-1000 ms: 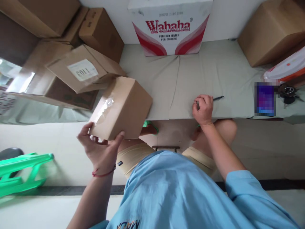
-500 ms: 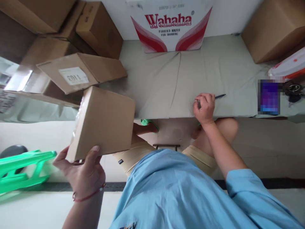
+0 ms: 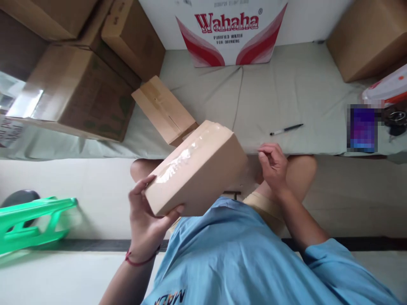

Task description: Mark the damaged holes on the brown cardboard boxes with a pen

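Observation:
My left hand [image 3: 146,220] grips one end of a small brown cardboard box [image 3: 199,167] sealed with clear tape, holding it tilted over my lap. My right hand [image 3: 272,166] hovers just right of the box with fingers loosely curled and nothing in them. A black pen [image 3: 286,129] lies on the grey-green cloth of the table [image 3: 286,84], above my right hand. Another small brown box [image 3: 163,110] lies tipped at the table's near edge, just behind the held one.
A white and red Wahaha water carton [image 3: 230,31] stands at the back. Stacked brown cartons [image 3: 76,84] fill the left; another carton [image 3: 369,36] sits back right. A blurred phone [image 3: 362,129] and keys [image 3: 396,120] lie at right. A green plastic stool [image 3: 32,222] is on the floor.
My left hand swung the taped box from the left to the middle over my lap. My right hand let go of the pen and drew back off the table. The labelled box toppled.

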The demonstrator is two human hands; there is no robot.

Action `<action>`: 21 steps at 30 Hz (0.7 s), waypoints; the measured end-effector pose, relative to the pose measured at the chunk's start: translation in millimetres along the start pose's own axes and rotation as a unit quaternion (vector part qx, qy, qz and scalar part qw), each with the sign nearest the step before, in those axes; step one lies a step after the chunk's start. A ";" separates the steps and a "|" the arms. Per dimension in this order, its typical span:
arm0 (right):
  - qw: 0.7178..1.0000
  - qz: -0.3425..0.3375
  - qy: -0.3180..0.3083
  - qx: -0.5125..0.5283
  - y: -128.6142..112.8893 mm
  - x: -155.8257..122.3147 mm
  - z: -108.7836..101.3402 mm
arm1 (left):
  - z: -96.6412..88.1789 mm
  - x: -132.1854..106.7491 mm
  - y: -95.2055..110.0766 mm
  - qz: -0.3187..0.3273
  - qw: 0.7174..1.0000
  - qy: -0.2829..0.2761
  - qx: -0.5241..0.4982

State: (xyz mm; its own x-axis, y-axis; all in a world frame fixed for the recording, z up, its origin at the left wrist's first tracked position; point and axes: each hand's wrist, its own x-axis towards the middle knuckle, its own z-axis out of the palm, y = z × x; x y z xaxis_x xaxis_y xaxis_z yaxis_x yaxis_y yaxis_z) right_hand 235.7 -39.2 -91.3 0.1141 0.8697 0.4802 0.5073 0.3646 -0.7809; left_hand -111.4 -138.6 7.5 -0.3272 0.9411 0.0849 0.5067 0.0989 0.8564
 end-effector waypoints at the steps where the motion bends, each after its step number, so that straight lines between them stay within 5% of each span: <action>1: 0.999 0.038 -0.008 0.025 -3.8 -6.5 -3.4 | 5.5 4.3 3.0 0.009 1.000 -0.010 -0.006; 6: 0.982 0.136 -0.023 0.132 1.5 -31.9 -25.3 | 36.3 21.7 16.5 0.023 0.997 -0.063 -0.033; 10: 0.965 0.129 -0.116 0.199 23.1 -38.5 -57.4 | 58.8 37.4 24.3 0.046 0.980 -0.163 -0.101; 15: 0.911 0.171 -0.225 0.300 31.9 -33.5 -99.0 | 66.7 61.8 30.8 0.093 0.934 -0.308 -0.153; 18: 0.902 0.199 -0.212 0.319 21.4 -37.9 -103.6 | 75.8 72.4 31.3 0.107 0.910 -0.356 -0.185; 21: 0.898 0.268 -0.119 0.328 10.0 -51.3 -95.1 | 101.2 86.4 25.3 0.047 0.894 -0.342 -0.287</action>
State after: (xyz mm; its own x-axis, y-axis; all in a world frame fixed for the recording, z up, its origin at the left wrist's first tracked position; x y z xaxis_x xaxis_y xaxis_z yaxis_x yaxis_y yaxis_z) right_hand 316.1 -111.9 -85.7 -0.0328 0.9968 -0.0727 -0.1873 -0.0776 -0.9792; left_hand -46.1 -22.0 -15.0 0.3583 0.9336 0.0071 -0.0499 0.0116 0.9987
